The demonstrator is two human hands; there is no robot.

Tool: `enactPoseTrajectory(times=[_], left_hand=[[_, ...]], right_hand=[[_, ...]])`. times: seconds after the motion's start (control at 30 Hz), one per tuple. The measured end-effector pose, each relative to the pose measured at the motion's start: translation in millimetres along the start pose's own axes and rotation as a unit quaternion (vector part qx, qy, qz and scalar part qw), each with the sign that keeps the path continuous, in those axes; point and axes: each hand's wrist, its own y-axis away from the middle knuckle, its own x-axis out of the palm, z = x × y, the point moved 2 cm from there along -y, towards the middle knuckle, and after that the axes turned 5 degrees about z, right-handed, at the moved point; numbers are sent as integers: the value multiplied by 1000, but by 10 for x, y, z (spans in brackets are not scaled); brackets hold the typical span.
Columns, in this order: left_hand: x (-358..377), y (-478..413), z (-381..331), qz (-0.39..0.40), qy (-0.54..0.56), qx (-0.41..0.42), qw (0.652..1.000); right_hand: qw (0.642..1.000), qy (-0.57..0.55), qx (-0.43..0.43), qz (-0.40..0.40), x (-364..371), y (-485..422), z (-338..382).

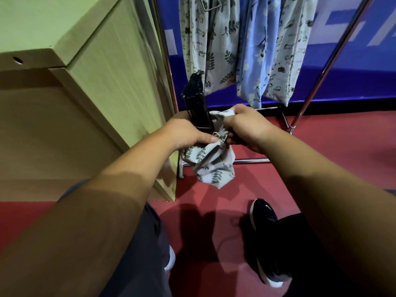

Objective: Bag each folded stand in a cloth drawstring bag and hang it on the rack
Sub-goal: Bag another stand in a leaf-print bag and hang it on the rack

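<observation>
the bag is gripped by left hand and right hand, best stretched wide between fingers round the stand.

An indoor workroom: a pale wooden desk beside a metal rack of cloth bags, red floor.

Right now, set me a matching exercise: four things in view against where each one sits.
Things:
1. black folded stand
2. blue floral bag
3. crumpled leaf-print bag
4. black shoe

Places:
A. on the red floor
B. hanging on the rack
C. its top gripped by the right hand
D. upright, held by the left hand

Pairs: 1-D, 2-B, 3-C, 4-A.
</observation>
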Motion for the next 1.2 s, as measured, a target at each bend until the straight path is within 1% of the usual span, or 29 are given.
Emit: enactPoseTrajectory(times=[0.1, 0.2, 0.27, 0.33, 0.4, 0.47, 0.53, 0.6, 0.63, 0.73, 0.83, 0.9, 1.0, 1.03, 1.07, 1.1, 1.2], left_hand=[[14, -12, -10, -5, 40, 23, 999], [2, -18, -40, -47, 92, 58, 993], [-6, -21, -51, -56, 107, 64, 991], [-1, -12, -67, -58, 130, 66, 988], [9, -6, -80, -58, 145, 73, 985], [24, -20, -65, -65, 126, 79, 987], [35, -42, -40, -77, 93, 77, 990], [46, -72, -3, -82, 78, 72, 991], [45, -82, 5, -79, 64, 70, 992], [27, -87, 2, -55, -16, 69, 996], [5, -86, 2, -17, -58, 61, 996], [-6, -65, -1, -9, -51, 35, 998], [-49, -85, 31, -40, -47, 7, 998], [-59, -95, 43, -45, -34, 6, 998], [-61, -87, 39, -47, -11, 4, 999], [-59, -78, 34, -49, 21, 5, 999], [-80, -55, 10, -75, 104, -2, 992]], right_hand=[[997, 72, -8, -21, -26, -22, -15], [988, 150, -17, -41, -44, -32, -20], [979, 195, -14, -47, -48, -32, -39], [977, 209, 8, -40, -28, -15, -59], [982, 184, 35, -18, 1, -5, -84], [992, 117, 45, 1, 26, -10, -96], [997, 64, 22, 34, 42, -27, -101], [996, 56, -13, 70, 83, -41, -111], [994, 79, -31, 75, 106, -50, -118], [974, 213, -68, 47, 166, -56, -131], [965, 252, -71, 32, 141, -59, -148], [967, 244, -56, 52, 100, -69, -187], [980, 146, -53, 120, 106, -47, -262], [984, 107, -52, 130, 126, -48, -265], [988, 75, -64, 119, 147, -46, -240], [991, 53, -78, 91, 155, -59, -216], [990, 65, -120, 28, 118, -123, -227]])
